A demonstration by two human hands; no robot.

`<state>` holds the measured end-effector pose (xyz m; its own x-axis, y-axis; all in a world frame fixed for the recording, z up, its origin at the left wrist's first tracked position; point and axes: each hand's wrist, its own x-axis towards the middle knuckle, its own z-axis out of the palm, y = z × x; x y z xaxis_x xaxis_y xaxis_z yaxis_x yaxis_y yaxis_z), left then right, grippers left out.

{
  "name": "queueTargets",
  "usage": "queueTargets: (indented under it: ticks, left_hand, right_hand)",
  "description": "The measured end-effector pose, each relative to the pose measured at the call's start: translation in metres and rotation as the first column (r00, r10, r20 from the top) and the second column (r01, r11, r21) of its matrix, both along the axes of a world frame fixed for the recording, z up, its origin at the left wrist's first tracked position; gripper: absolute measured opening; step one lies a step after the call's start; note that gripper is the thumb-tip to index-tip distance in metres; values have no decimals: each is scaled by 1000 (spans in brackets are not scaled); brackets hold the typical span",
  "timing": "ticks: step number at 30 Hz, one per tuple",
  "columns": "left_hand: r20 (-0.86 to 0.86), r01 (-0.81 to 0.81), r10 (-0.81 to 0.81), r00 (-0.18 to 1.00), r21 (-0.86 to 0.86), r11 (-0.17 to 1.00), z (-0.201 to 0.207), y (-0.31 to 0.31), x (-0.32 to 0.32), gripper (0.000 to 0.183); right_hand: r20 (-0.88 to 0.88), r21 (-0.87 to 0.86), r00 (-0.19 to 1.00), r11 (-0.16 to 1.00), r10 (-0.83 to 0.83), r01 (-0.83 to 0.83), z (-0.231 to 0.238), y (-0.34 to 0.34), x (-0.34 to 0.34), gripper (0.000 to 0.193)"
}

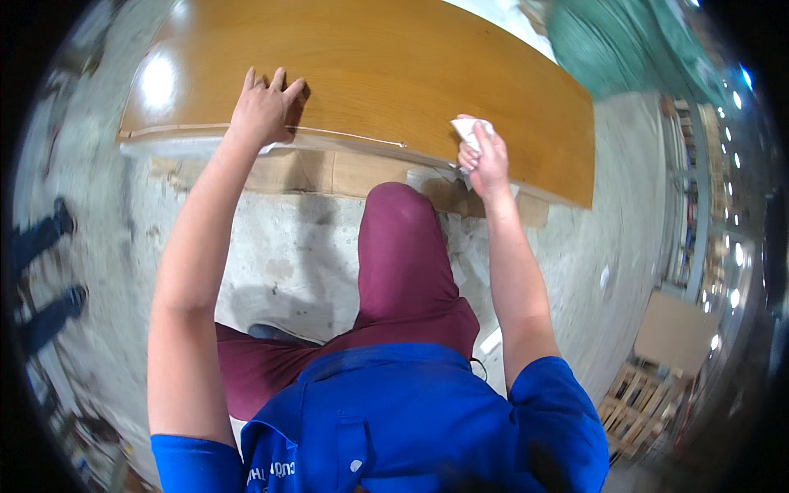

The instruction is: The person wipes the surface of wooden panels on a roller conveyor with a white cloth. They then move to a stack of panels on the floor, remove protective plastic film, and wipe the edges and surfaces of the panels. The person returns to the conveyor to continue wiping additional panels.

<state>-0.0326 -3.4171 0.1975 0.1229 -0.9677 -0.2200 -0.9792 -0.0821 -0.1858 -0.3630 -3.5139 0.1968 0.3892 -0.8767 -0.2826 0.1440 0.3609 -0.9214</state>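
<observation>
A long, glossy orange-brown wooden panel (pixel 386 74) lies in front of me. My left hand (pixel 267 108) rests on it near its close edge, fingers spread and nothing held. Along that edge, a thin white strip or string (pixel 349 137) runs from the left past my left hand; its right end lies short of my right hand. My right hand (pixel 487 161) is closed around a crumpled white cloth or paper wad (pixel 470 126) at the panel's near right edge. Whether the wad touches the wood is unclear.
Flattened cardboard (pixel 349 174) lies under the panel's near side on the concrete floor (pixel 271 238). A green cover (pixel 608 41) drapes something at the far right. Wooden pallets (pixel 637 407) and a shelf (pixel 694 205) stand right. Another person's legs (pixel 41 238) show at the left.
</observation>
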Motion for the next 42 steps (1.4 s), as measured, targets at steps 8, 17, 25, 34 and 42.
queueTargets:
  ticks: [8,17,25,34,42]
  left_hand:
    - [93,-153,142,985,117,981,2,-5,-26,107]
    - [-107,-299,279,954,-352,887,-22,56,-106,66]
    - [-376,-589,454,808,-507,629,-61,154,-169,34]
    - [-398,-468,271,876,-571,674,-36,108,-184,33]
    - [-380,-312,103,919,-543,779,-24,47,-208,37]
  right_hand:
    - [-449,-517,867,729,214,-448,-32,-16,19,26]
    - [-621,-542,767,620,161,-568,-36,-18,13,34]
    - [-664,-581,739,540,118,-609,-29,-15,18,31]
    - [-657,-578,750,582,84,-571,-29,-23,-17,31]
    - [-666,-577,746,653,-28,-491,-24,-30,-76,33]
